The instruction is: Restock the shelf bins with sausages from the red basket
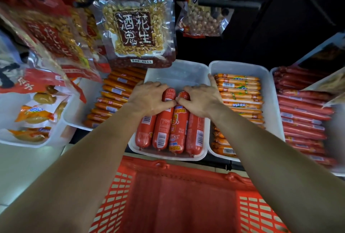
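Head view, left hand (151, 99) and right hand (202, 101) gripping sausages (162, 130) beneath them, middle bin (177, 76).

Light is being reflected by the smooth, glossy plastic casings in which the thick red sausages (164, 130) are being kept, while the white bin (175, 72) beneath them is being shown as matt, slightly cloudy plastic with a soft sheen. The same shiny film is being seen on the thin orange sausages (240, 94) and the thin red sausages (302, 117). The red basket (183, 195) is being presented as hard moulded plastic, dull on its solid panel and slotted at the sides. Clear, crinkled, highly glossy film is being displayed by the peanut bag (136, 29), and a matt finish by the dark peg (233, 4).
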Demonstrator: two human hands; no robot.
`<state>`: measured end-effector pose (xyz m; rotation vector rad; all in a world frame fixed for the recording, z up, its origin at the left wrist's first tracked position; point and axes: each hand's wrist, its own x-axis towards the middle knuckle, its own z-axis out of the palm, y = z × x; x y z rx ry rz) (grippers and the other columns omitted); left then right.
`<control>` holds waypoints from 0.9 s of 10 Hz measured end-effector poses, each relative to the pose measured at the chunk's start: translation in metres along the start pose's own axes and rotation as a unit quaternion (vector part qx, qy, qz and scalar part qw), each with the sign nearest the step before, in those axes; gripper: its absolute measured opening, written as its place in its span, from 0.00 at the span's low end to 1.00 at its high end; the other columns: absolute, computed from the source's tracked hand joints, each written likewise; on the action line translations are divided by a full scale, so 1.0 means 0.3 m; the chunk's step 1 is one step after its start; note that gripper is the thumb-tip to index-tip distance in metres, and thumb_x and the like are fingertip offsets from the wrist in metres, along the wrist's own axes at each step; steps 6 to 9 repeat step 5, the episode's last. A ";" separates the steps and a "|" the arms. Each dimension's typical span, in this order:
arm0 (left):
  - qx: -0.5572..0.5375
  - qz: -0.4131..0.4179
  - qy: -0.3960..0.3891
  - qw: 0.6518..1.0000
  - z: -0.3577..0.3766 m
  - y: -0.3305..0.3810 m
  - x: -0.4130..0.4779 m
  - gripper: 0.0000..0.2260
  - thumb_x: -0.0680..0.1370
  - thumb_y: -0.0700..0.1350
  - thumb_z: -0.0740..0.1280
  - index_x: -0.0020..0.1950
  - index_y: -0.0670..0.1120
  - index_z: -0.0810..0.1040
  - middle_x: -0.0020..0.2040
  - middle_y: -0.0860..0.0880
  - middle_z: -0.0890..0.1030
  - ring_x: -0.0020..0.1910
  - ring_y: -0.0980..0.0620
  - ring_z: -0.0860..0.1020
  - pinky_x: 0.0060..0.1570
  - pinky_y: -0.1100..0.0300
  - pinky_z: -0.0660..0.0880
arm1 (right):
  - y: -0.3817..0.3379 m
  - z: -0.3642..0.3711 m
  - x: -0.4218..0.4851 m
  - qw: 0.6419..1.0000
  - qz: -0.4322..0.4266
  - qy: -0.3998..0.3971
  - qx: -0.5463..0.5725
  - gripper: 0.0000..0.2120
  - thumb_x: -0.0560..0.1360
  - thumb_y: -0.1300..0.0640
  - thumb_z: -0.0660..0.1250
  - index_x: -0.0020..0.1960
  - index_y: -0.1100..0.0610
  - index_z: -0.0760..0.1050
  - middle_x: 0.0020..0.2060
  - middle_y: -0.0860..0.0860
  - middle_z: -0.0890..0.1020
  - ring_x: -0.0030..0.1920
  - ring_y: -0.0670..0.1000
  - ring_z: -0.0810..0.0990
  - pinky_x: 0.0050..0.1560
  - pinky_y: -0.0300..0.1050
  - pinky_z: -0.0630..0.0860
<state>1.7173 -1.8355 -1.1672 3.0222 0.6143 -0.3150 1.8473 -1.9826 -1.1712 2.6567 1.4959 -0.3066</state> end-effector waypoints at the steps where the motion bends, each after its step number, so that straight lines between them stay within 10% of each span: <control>1: -0.005 -0.014 -0.002 1.000 0.005 0.006 -0.012 0.39 0.72 0.74 0.48 0.76 0.53 0.64 0.73 0.49 0.70 0.72 0.46 0.67 0.72 0.46 0.61 | -0.002 0.004 -0.011 1.000 -0.006 0.005 -0.007 0.33 0.76 0.30 0.39 0.66 0.45 0.72 0.56 0.49 0.83 0.67 0.54 0.75 0.76 0.61 0.37; 3: -0.041 -0.015 0.006 0.999 -0.075 0.055 -0.133 0.37 0.76 0.69 0.54 0.80 0.50 0.55 0.79 0.49 0.59 0.78 0.48 0.56 0.77 0.46 0.52 | 0.014 -0.054 -0.161 0.998 0.019 0.042 0.033 0.30 0.79 0.38 0.49 0.77 0.51 0.61 0.73 0.53 0.69 0.74 0.57 0.64 0.77 0.60 0.47; 9: -0.071 -0.034 -0.031 0.996 -0.281 0.165 -0.363 0.37 0.77 0.66 0.59 0.81 0.49 0.55 0.79 0.47 0.60 0.77 0.45 0.60 0.74 0.48 0.60 | 0.086 -0.259 -0.432 0.991 0.120 0.056 0.033 0.32 0.76 0.36 0.57 0.75 0.53 0.65 0.74 0.56 0.65 0.73 0.60 0.63 0.74 0.62 0.57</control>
